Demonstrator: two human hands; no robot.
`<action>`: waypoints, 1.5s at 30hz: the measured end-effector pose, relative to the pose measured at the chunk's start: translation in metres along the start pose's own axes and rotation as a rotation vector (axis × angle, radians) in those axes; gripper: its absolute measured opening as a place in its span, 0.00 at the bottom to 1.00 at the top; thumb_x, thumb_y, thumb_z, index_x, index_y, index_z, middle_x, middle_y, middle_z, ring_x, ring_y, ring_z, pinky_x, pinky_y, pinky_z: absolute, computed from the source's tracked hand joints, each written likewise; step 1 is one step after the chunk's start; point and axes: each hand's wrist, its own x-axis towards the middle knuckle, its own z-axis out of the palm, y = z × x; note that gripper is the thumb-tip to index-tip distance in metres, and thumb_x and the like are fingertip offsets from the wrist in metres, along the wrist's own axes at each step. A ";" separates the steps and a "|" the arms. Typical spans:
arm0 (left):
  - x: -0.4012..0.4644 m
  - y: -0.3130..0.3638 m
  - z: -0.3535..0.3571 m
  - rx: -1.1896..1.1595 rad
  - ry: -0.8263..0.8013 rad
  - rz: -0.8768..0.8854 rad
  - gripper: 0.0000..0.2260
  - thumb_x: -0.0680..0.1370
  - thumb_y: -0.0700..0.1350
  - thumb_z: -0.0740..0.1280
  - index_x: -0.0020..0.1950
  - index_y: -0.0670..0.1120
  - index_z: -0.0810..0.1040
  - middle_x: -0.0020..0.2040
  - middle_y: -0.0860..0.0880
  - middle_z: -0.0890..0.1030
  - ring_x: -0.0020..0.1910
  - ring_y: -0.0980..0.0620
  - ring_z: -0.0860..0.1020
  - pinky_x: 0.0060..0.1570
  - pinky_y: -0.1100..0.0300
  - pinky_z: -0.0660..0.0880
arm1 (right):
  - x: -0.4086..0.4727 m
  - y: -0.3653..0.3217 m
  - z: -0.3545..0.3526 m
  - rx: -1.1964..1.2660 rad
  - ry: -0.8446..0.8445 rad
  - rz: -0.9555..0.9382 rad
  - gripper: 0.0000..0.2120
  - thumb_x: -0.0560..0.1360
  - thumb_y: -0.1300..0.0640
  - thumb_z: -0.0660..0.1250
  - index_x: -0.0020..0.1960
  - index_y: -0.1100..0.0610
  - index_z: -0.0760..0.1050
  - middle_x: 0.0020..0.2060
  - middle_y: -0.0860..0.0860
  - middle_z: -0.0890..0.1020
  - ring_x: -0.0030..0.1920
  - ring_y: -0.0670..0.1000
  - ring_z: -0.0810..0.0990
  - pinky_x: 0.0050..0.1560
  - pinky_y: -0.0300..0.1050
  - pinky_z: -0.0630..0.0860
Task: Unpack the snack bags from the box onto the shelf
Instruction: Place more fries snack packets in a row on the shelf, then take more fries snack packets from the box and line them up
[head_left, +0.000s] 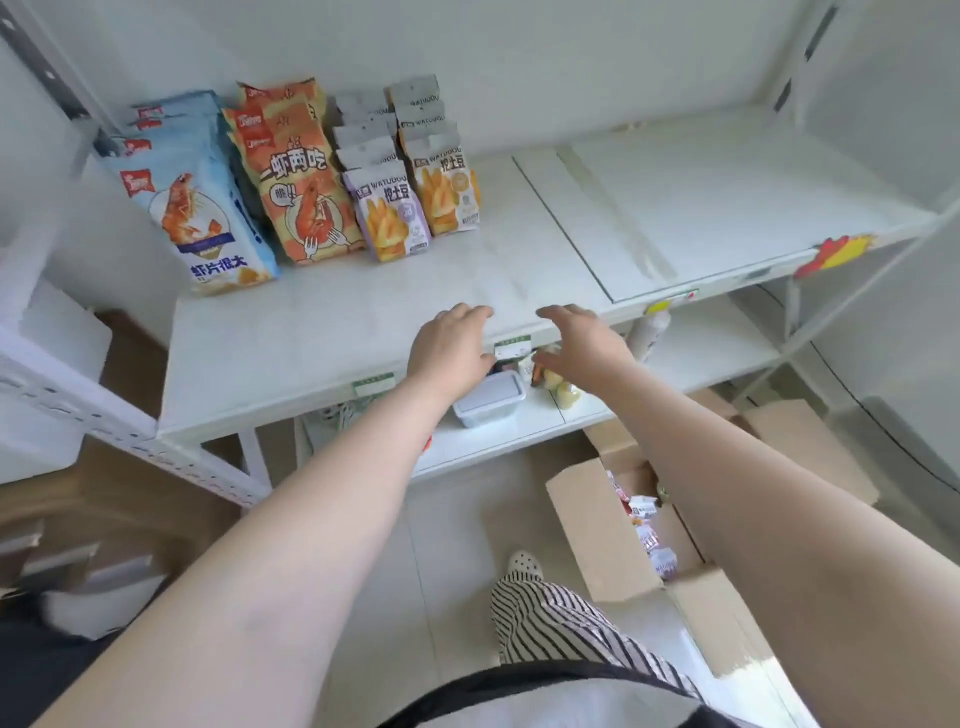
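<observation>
Four rows of snack bags stand at the back left of the white shelf (332, 332): blue shrimp-chip bags (200, 208), orange shrimp bags (298, 176), purple fries bags (387, 208) and orange fries bags (447, 182). My left hand (449, 345) and my right hand (582, 343) hover side by side over the shelf's front edge, fingers spread, both holding nothing. On the floor at lower right the open cardboard box (597, 535) holds several small snack bags (649, 535).
A lower shelf (519, 426) carries a grey lidded container (488, 400), a bottle and small jars. The right half of the top shelf (727, 197) is bare. More cardboard boxes (800, 431) lie on the floor at right. Metal racking (78, 400) stands at left.
</observation>
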 end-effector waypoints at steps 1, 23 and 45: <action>-0.013 0.005 0.006 -0.008 -0.010 0.015 0.26 0.76 0.47 0.67 0.73 0.49 0.67 0.67 0.47 0.72 0.65 0.44 0.71 0.60 0.54 0.68 | -0.020 0.004 0.002 0.005 -0.004 0.034 0.28 0.74 0.51 0.71 0.72 0.53 0.68 0.65 0.53 0.74 0.66 0.56 0.71 0.58 0.52 0.75; -0.130 0.250 0.189 0.002 -0.420 0.253 0.26 0.76 0.51 0.68 0.72 0.51 0.66 0.66 0.47 0.73 0.65 0.45 0.72 0.60 0.53 0.70 | -0.323 0.252 -0.014 -0.033 -0.148 0.459 0.29 0.74 0.52 0.71 0.73 0.51 0.67 0.64 0.54 0.75 0.65 0.55 0.72 0.58 0.51 0.74; -0.035 0.356 0.282 -0.037 -0.482 -0.033 0.28 0.74 0.51 0.69 0.72 0.51 0.66 0.64 0.47 0.74 0.63 0.45 0.74 0.53 0.55 0.71 | -0.223 0.443 -0.024 -0.008 -0.372 0.297 0.31 0.72 0.50 0.73 0.71 0.52 0.67 0.61 0.55 0.76 0.62 0.57 0.75 0.56 0.55 0.77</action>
